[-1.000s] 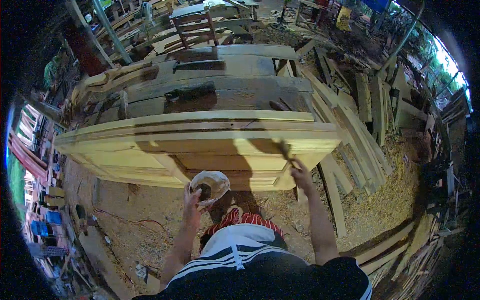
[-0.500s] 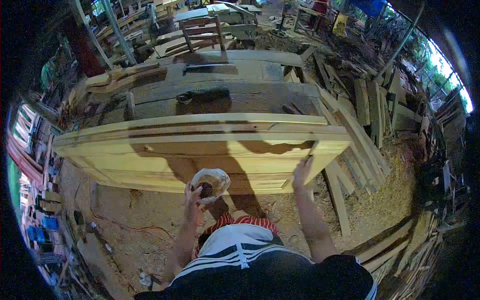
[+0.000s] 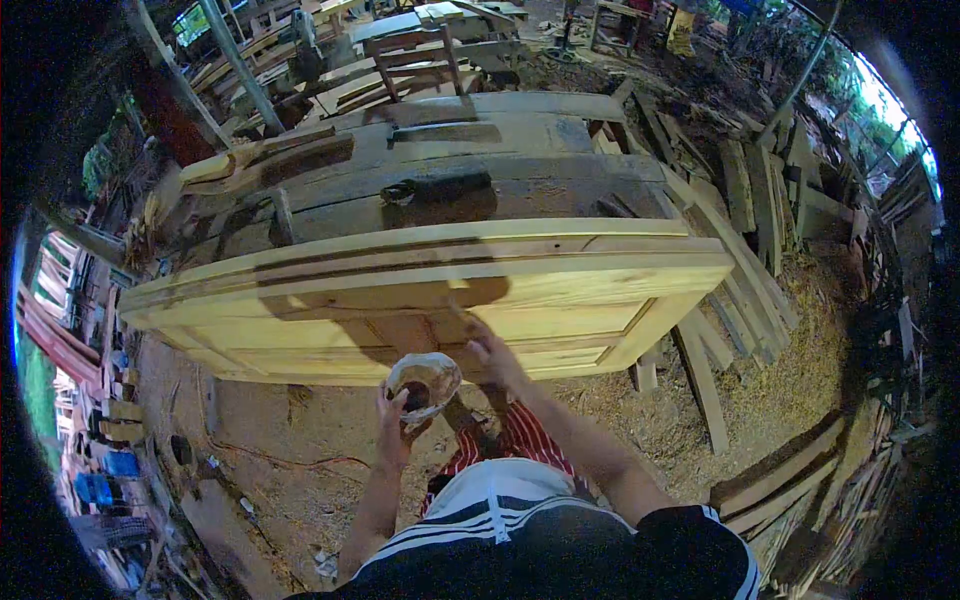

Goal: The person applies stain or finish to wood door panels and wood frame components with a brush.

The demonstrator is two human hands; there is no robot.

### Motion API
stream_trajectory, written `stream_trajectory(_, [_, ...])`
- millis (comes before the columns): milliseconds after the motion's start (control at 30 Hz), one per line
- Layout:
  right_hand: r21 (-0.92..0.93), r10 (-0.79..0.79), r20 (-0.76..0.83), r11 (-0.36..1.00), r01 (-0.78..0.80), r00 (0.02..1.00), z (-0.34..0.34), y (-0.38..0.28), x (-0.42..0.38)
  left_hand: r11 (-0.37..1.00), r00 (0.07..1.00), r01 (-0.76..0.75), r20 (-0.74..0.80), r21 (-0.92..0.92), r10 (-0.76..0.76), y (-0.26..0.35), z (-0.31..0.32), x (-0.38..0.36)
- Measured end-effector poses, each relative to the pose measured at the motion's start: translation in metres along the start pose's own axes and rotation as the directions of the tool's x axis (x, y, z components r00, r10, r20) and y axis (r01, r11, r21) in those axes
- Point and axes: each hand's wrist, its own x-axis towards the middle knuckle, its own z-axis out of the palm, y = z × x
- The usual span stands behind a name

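My left hand [image 3: 393, 412] grips a whitish, rough-rimmed bowl [image 3: 437, 368] from its left side, thumb over the rim. Dark material lies in the bottom of the bowl. A pale wooden panelled door [image 3: 560, 290] rests on its long edge in front of me, its panelled face toward me. My right hand [image 3: 492, 352] is closed in front of the middle of this door, just right of the bowl. A thin tool seems to stick out from its fingers toward the door, but its kind is too small and shaded to tell.
Behind the door lies a wooden work surface [image 3: 350, 215] with a dark tool [image 3: 400, 192] on it. Boards [image 3: 745, 300] lean at the right. Sawdust covers the ground [image 3: 640, 425], where an orange cord [image 3: 300, 463] runs at the left. More planks [image 3: 780, 490] lie at the lower right.
My right hand has moved left, from the door's right end to its middle, near the bowl. The bowl stays in my left hand. The whole view has shifted slightly.
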Motion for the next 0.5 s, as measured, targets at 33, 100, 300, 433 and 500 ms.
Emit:
stream_trajectory(33, [-0.057,-0.164,-0.124,0.986,0.158,0.979,-0.017,0.008,0.001,0.999,1.000,0.021,-0.006,0.025,-0.021,-0.002,-0.002,0.004])
stream_trajectory(100, [0.223,0.184,0.018,0.957,-0.183,0.983,-0.075,0.027,-0.002,0.998,0.999,0.036,-0.019,0.043,-0.035,-0.002,-0.001,0.007])
stream_trajectory(300, [0.355,0.295,-0.303,0.918,-0.180,0.906,-0.234,0.138,-0.077,1.000,1.000,0.003,0.001,0.018,-0.003,0.024,0.040,-0.011])
stream_trajectory(433, [0.507,0.373,-0.599,0.861,-0.024,0.709,-0.298,0.167,-0.107,0.999,0.999,0.026,-0.041,0.037,-0.024,0.018,0.038,-0.002])
stream_trajectory(500, [0.598,0.489,-0.642,0.802,-0.015,0.591,-0.305,0.159,-0.106,0.998,0.998,0.047,-0.041,0.046,-0.045,0.014,0.036,0.005])
